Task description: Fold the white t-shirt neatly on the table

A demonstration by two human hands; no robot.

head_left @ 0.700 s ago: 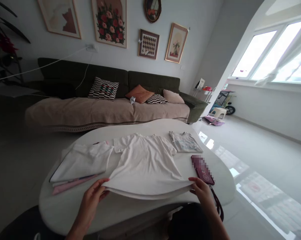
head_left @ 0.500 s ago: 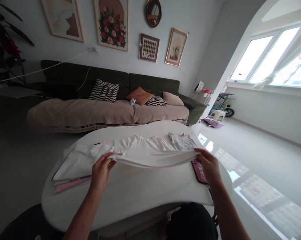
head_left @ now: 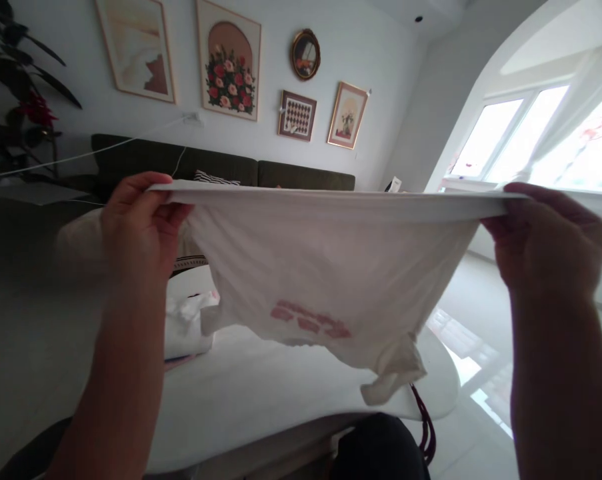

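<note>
A white T-shirt hangs upside down in the air over the table, its hem stretched straight between my two hands. Reddish print shows faintly near its lower middle, and a sleeve dangles at the lower right. My left hand pinches the left end of the hem. At the other end, my right hand grips the hem between thumb and fingers. Behind the shirt's left side, a stack of folded white clothes lies on the white table. The shirt hides the table's far part.
A dark green sofa stands against the wall beyond the table, with a striped cushion partly showing. Dark red straps hang over the table's front right edge. My knee is just below that edge. A leafy plant stands far left.
Both hands have risen and spread apart, lifting the shirt off the table until it hangs from its hem. The view has tilted slightly upward.
</note>
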